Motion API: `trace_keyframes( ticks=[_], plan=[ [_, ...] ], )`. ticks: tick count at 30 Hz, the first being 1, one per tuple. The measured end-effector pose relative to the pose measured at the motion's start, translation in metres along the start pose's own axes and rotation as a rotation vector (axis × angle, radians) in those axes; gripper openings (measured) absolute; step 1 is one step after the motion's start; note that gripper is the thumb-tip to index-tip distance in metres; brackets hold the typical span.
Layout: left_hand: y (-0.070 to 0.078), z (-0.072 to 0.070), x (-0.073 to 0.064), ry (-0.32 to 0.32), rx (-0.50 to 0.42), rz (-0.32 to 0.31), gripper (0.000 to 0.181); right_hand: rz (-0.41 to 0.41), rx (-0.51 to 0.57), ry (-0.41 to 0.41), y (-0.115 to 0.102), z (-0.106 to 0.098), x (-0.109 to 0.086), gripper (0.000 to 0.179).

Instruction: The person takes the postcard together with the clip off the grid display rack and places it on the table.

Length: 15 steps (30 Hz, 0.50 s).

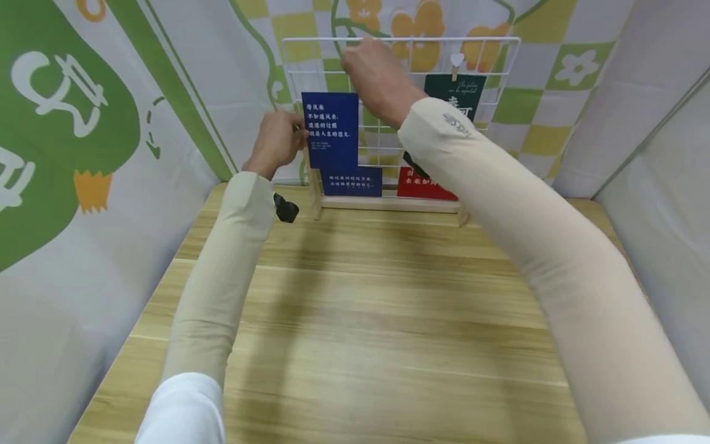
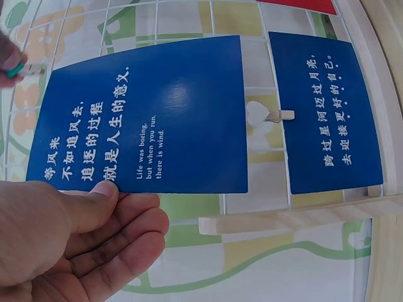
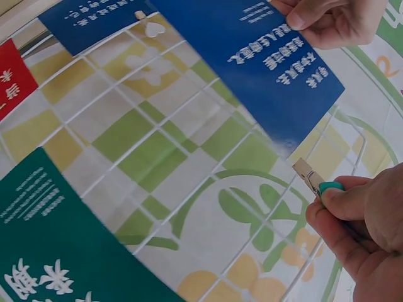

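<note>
The left hand [image 1: 277, 139] is pinching the left edge of the blue card [image 1: 331, 151], which is standing long axis upright on the near side of the wire grid [image 1: 432, 39], toward its left. The right hand [image 1: 383, 80] is gripping a wooden clip [image 3: 308, 175], whose tip is pointing at the card's top right corner, just beside it.

Cream arm sleeves [image 1: 213, 290], both forearms; white shirt sleeves [image 1: 183, 410] above. Grey print [image 1: 457, 124] near right cuff, maybe lettering, too blurred to read. Black block [image 1: 286, 209] at left wrist.
</note>
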<state>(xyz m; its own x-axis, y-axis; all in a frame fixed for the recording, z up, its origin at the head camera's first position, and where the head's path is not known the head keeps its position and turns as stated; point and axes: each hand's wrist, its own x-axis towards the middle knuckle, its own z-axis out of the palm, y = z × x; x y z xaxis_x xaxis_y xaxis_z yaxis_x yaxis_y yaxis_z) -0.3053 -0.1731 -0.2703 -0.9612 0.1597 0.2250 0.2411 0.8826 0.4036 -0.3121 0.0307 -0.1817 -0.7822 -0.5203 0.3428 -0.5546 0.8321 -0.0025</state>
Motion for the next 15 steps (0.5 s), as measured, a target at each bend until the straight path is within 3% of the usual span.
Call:
trace_keyframes(
  ticks=[6,15],
  plan=[
    [-0.005,0.001,-0.007,0.001,0.007,0.033,0.03,-0.002,0.067,0.009,0.012,0.004,-0.019,0.038],
    [-0.013,-0.001,-0.016,-0.038,0.0,0.009,0.029,-0.058,0.032,0.024,0.029,0.017,-0.043,0.042]
  ],
)
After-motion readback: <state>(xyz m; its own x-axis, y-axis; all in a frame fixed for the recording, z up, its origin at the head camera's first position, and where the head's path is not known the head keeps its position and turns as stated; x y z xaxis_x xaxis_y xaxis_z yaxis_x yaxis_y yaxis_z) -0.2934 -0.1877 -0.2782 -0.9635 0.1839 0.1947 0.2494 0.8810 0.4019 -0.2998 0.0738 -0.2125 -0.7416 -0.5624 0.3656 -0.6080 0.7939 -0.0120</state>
